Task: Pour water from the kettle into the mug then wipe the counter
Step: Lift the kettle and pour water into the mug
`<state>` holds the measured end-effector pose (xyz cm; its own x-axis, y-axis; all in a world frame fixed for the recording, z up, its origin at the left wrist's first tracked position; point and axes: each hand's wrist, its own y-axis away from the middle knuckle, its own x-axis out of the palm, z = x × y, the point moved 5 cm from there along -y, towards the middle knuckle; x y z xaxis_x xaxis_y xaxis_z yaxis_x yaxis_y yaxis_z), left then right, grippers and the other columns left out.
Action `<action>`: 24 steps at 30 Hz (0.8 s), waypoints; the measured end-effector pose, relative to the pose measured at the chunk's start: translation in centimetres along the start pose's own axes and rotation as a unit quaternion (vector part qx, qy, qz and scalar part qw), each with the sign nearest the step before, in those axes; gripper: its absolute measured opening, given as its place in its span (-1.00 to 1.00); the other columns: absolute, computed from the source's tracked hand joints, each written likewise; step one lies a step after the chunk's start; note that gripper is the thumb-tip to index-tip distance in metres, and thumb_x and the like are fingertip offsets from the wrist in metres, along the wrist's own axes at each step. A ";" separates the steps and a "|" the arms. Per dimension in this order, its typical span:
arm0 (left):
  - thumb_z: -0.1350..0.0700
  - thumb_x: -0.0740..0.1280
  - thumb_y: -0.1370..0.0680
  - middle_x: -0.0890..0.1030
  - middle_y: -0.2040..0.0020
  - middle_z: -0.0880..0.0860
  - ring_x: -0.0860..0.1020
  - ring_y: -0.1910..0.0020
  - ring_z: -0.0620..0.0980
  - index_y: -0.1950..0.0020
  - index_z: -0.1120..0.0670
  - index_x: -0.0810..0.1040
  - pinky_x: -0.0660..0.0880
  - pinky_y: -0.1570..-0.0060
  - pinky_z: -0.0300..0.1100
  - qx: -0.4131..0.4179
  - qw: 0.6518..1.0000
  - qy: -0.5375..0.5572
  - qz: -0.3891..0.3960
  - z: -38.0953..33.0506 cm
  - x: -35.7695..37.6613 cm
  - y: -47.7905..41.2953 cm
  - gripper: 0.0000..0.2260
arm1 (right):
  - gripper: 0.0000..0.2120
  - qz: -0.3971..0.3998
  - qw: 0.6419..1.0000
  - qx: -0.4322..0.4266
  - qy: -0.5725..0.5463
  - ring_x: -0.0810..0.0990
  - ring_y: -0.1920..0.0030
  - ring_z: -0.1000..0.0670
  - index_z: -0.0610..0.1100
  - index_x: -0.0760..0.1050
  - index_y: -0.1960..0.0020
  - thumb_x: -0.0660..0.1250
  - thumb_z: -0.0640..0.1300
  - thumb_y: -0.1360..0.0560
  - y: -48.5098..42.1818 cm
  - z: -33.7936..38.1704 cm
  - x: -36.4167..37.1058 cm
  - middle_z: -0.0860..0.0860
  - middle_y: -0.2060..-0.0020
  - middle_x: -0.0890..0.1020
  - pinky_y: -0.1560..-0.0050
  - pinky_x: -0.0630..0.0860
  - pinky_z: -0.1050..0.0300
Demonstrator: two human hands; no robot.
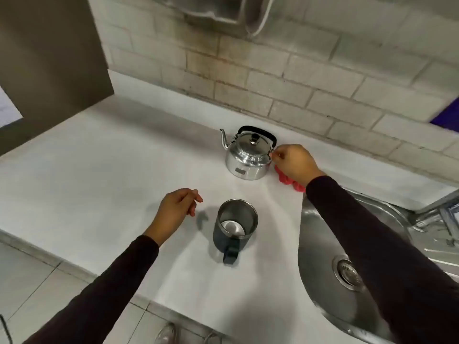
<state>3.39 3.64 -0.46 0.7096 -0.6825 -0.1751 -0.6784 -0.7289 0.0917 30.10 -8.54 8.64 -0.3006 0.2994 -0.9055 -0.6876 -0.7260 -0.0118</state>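
Note:
A shiny steel kettle point(248, 155) with a black handle stands on the white counter point(119, 170) near the tiled wall, spout pointing left. In front of it a dark mug point(234, 225) with a steel inside stands upright, its handle toward me. My right hand point(294, 163) hovers just right of the kettle, fingers curled loosely near the handle's base, holding nothing. It partly covers a red cloth point(288, 181) lying on the counter. My left hand point(177, 211) hangs over the counter left of the mug, fingers loosely bent and empty.
A steel sink point(323, 281) with a drain is set into the counter at the right. The counter's front edge runs diagonally across the lower left, with floor tiles below. A brown panel stands at the far left.

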 end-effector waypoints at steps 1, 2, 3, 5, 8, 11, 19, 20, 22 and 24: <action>0.11 0.20 -0.59 0.48 0.55 -0.10 0.45 0.52 -0.22 0.32 0.05 0.58 0.38 0.41 -0.49 0.002 1.000 -0.001 -0.007 0.0 0.0 -0.5 -0.69 | -0.76 -0.005 1.000 -0.007 -0.005 0.60 0.26 -0.17 -0.03 0.54 0.30 0.21 -0.09 -0.50 -1.4 0.0 0.4 -0.18 0.20 0.66 0.33 0.51 0.12; 0.11 0.20 -0.59 0.48 0.56 -0.11 0.45 0.53 -0.22 0.32 0.05 0.58 0.37 0.43 -0.50 -0.007 1.000 0.000 -0.017 0.1 -0.1 -0.9 -0.70 | -0.79 -0.010 1.000 -0.014 0.003 0.61 0.15 -0.18 -0.06 0.58 0.22 0.20 -0.12 -0.50 -2.6 0.0 0.7 -0.19 0.13 0.65 0.22 0.52 0.06; 0.10 0.20 -0.59 0.49 0.56 -0.12 0.45 0.53 -0.22 0.32 0.05 0.58 0.37 0.44 -0.51 -0.013 1.000 0.003 -0.022 0.3 0.0 -1.4 -0.69 | -0.79 -0.010 1.000 -0.025 0.007 0.59 0.06 -0.20 -0.15 0.61 0.12 0.19 -0.15 -0.50 -4.3 -0.1 1.3 -0.21 0.07 0.63 0.12 0.50 0.04; 0.11 0.19 -0.59 0.49 0.57 -0.11 0.45 0.53 -0.22 0.32 0.04 0.58 0.38 0.42 -0.50 -0.009 0.999 0.023 -0.028 0.6 -0.1 -2.0 -0.69 | -0.75 -0.006 1.000 -0.024 -0.005 0.54 -0.06 -0.23 -0.24 0.60 -0.02 0.17 -0.18 -0.53 -7.4 -0.2 2.4 -0.25 -0.03 0.58 -0.04 0.47 0.01; 0.10 0.20 -0.59 0.50 0.55 -0.10 0.46 0.51 -0.22 0.33 -0.01 0.59 0.39 0.41 -0.48 -0.011 0.999 0.026 -0.038 1.0 -0.3 -2.8 -0.68 | -0.74 -0.005 1.000 -0.008 -0.029 0.50 -0.19 -0.22 -0.23 0.57 -0.09 0.15 -0.19 -0.57 -11.8 -1.2 3.9 -0.23 -0.17 0.54 -0.19 0.46 -0.01; 0.08 0.20 -0.58 0.51 0.54 -0.08 0.47 0.50 -0.22 0.37 -0.09 0.60 0.42 0.38 -0.47 -0.024 0.998 0.030 -0.044 1.7 -0.5 -3.7 -0.64 | -0.77 0.007 0.998 0.034 -0.052 0.48 -0.25 -0.22 -0.23 0.52 -0.10 0.11 -0.24 -0.58 -15.8 -2.1 4.8 -0.26 -0.24 0.52 -0.13 0.40 0.08; 0.10 0.20 -0.59 0.52 0.53 -0.05 0.49 0.47 -0.20 0.33 -0.02 0.61 0.41 0.24 -0.26 -0.054 0.997 0.011 -0.051 2.7 -0.4 -4.0 -0.67 | -0.66 0.095 0.986 0.094 -0.097 0.59 0.07 -0.19 -0.36 0.55 -0.10 0.19 -0.09 -0.56 -19.8 -3.0 5.5 -0.25 0.09 0.60 0.36 0.48 0.18; 0.10 0.20 -0.59 0.52 0.53 -0.05 0.49 0.47 -0.20 0.32 0.00 0.61 0.42 0.25 -0.27 -0.053 0.997 0.013 -0.052 2.6 -0.4 -4.0 -0.68 | -0.62 0.079 0.988 0.082 -0.102 0.56 0.17 -0.15 -0.36 0.54 0.02 0.22 -0.01 -0.55 -19.9 -2.7 5.1 -0.20 0.19 0.57 0.37 0.46 0.13; 0.11 0.20 -0.59 0.53 0.53 -0.05 0.49 0.46 -0.20 0.31 0.03 0.61 0.42 0.28 -0.33 -0.049 0.997 0.010 -0.052 2.4 -0.4 -4.1 -0.68 | -0.59 0.038 0.993 0.058 -0.100 0.49 0.32 -0.08 -0.23 0.45 0.16 0.30 0.15 -0.48 -19.7 -1.9 4.2 -0.08 0.32 0.51 0.33 0.44 0.11; 0.12 0.19 -0.60 0.53 0.53 -0.05 0.50 0.47 -0.20 0.31 0.04 0.61 0.44 0.33 -0.41 -0.043 0.998 0.013 -0.053 2.0 -0.6 -4.2 -0.67 | -0.56 0.017 0.993 0.047 -0.105 0.45 0.46 -0.01 -0.15 0.44 0.20 0.34 0.25 -0.40 -19.2 -1.2 3.3 0.01 0.43 0.47 0.47 0.41 0.18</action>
<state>5.44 7.19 -2.74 0.7819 -0.6016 -0.1634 -0.5812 -0.7983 0.1577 43.07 5.64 5.39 -0.4488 0.4064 -0.7959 -0.7308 -0.6795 0.0651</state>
